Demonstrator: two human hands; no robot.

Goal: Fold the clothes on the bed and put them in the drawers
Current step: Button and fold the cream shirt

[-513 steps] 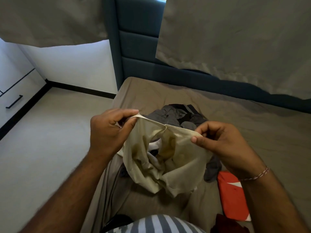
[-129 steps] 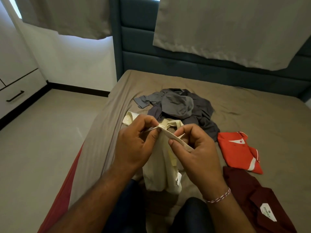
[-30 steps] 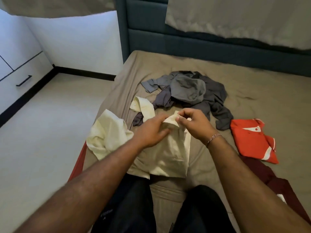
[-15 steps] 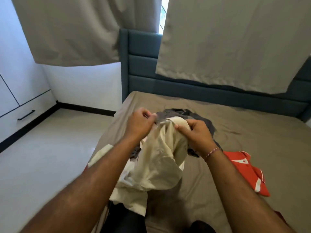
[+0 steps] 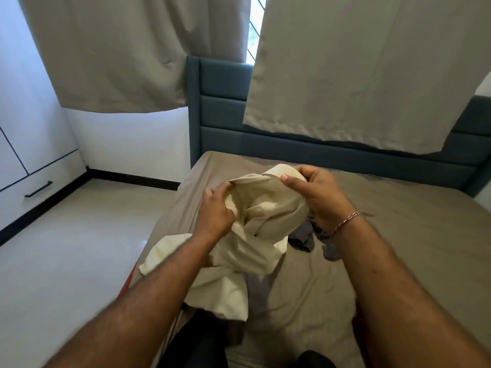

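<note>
While both arms reach over the bed (image 5: 398, 221), I pinch the cream shirt (image 5: 263, 216) with left hand (image 5: 215, 212) and right hand (image 5: 316, 193), grey clothes (image 5: 305, 236) beneath.

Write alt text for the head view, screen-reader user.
Both hands, left hand and right hand, grip a crumpled cream shirt lifted above a brown-sheeted bed. Grey clothes lie behind it; beige curtains hang over a blue headboard.
</note>
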